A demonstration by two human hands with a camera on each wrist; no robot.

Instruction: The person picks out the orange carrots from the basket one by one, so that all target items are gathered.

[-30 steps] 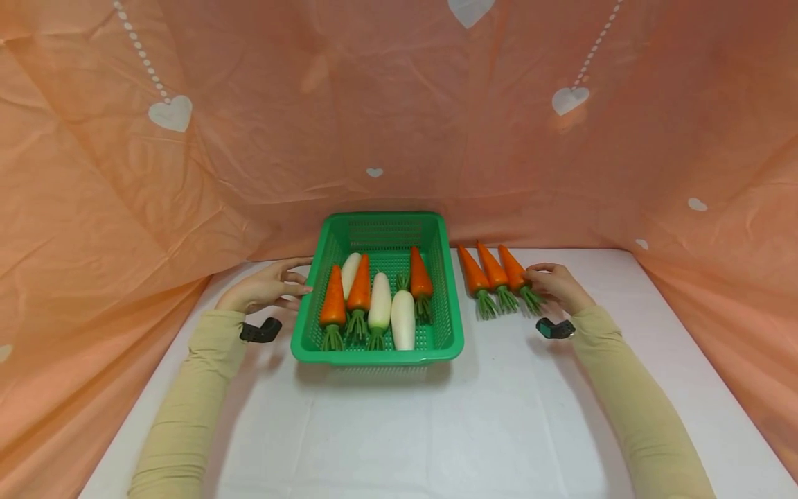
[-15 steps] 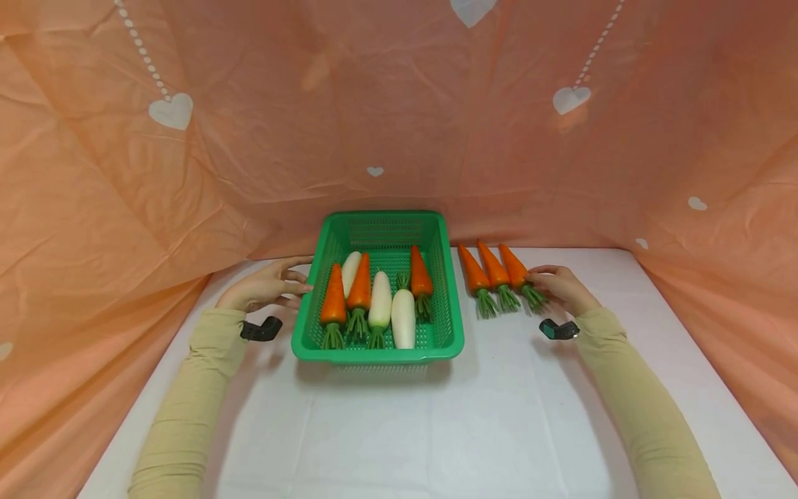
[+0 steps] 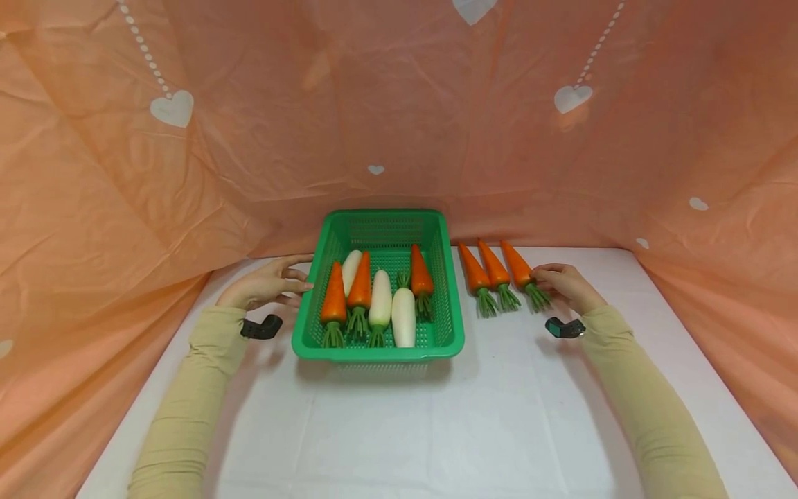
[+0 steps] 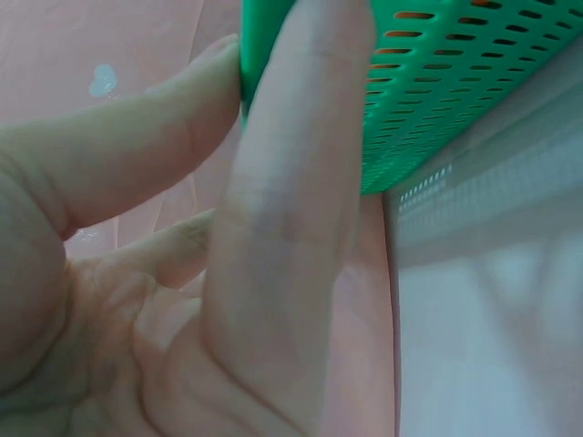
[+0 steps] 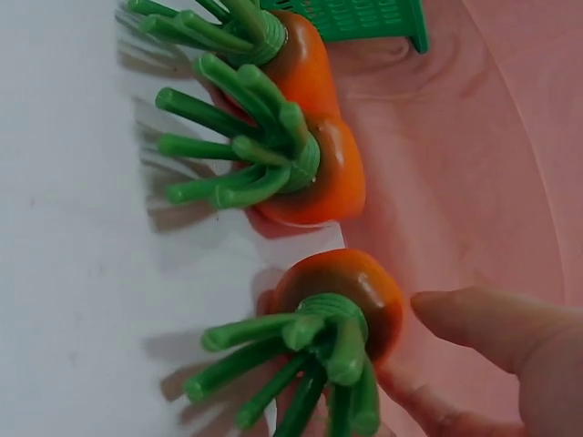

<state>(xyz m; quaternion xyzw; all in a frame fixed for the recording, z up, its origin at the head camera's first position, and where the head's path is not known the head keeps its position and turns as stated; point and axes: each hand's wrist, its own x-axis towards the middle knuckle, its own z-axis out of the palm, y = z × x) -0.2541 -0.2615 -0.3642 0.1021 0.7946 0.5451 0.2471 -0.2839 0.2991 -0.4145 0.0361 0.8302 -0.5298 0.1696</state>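
A green plastic basket [image 3: 379, 355] holds several carrots and white radishes with green stems. At its left side my left hand [image 3: 264, 284] pinches the rim; in the left wrist view the thumb [image 4: 137, 137] is on one side of the green wall and a finger on the other. To the right of the basket three carrots lie side by side on the white table. My right hand [image 3: 564, 285] holds the rightmost carrot [image 3: 516, 263] near its leafy end. Its orange top and green stems [image 5: 328, 337] show between the fingers in the right wrist view; part of the grip is hidden.
Two other carrots [image 3: 474, 269] touch each other between the basket and the held one. Behind the table [image 3: 399, 436] hangs a pink cloth [image 3: 399, 104] with white hearts, which also runs down both sides. A black wrist camera [image 3: 564, 328] sits under each wrist.
My right hand has shifted a little to the right, and the rightmost carrot has moved with it, away from its neighbour. The left hand and the basket have stayed in place.
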